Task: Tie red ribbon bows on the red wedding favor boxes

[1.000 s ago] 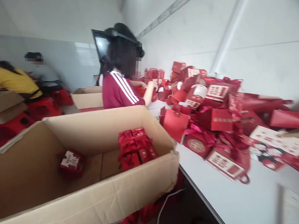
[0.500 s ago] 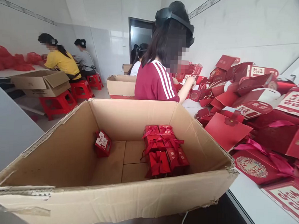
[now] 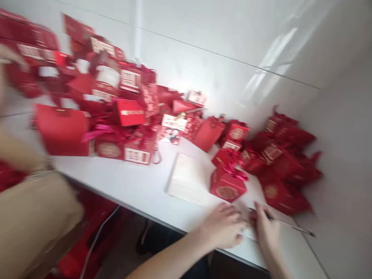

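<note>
The view is smeared by motion. My right hand (image 3: 266,231) is at the right part of the white table, closed around a thin dark pen (image 3: 293,226) whose end sticks out to the right. Beside it on the left, my left hand (image 3: 222,227) rests at the table's front edge, its fingers a little bent and apart. Between the two hands lies a small pale slip (image 3: 250,233), partly hidden. Just beyond my left hand are an open lined notebook (image 3: 189,178) and a red gift box (image 3: 227,184) with a pink ribbon.
Many red gift boxes (image 3: 136,149) crowd the table (image 3: 110,173) along the wall. A heap of red ribboned boxes (image 3: 283,160) stands at the right end. At the left are the cardboard carton (image 3: 31,227) and a co-worker's blurred arm (image 3: 13,148). A white cable (image 3: 98,238) hangs below.
The view has swung right from the carton with small red boxes inside to the table. Both my hands have come into view, the right one with a pen.
</note>
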`<control>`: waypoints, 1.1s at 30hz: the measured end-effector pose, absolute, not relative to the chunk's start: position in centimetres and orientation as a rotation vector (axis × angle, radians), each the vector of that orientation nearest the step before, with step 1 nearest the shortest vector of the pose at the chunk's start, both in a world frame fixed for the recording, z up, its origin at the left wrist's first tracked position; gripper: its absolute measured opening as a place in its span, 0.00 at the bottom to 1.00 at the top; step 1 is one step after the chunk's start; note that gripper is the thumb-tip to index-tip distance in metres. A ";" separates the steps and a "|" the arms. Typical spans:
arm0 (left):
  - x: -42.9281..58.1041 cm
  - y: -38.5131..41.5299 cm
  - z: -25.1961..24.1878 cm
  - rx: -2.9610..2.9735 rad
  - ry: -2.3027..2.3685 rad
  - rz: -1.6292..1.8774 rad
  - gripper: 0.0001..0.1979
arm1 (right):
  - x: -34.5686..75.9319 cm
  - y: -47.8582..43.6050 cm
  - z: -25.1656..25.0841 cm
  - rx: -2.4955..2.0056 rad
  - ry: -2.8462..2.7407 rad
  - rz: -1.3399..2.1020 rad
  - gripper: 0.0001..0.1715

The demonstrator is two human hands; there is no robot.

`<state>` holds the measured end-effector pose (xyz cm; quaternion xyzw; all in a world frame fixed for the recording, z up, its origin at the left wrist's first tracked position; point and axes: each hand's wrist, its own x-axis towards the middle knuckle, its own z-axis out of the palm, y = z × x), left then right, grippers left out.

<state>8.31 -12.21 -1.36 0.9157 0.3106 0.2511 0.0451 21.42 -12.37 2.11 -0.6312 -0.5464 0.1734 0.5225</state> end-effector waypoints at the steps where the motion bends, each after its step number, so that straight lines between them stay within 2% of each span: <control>1: 8.3 -12.0 -1.7 2.750 0.948 0.812 0.15 | 22.4 -11.8 1.2 -1.534 -1.298 0.403 0.26; 5: 7.7 -12.3 -1.9 2.669 0.997 0.760 0.17 | 23.6 -10.0 -1.4 -1.568 -1.350 0.421 0.24; 14: 8.4 -11.6 -1.0 2.611 0.993 0.510 0.17 | 23.4 -9.9 -1.7 -1.644 -1.467 0.517 0.19; 33: 8.5 -11.5 -1.6 2.633 0.988 0.522 0.16 | 23.4 -10.0 -1.4 -1.697 -1.367 0.524 0.18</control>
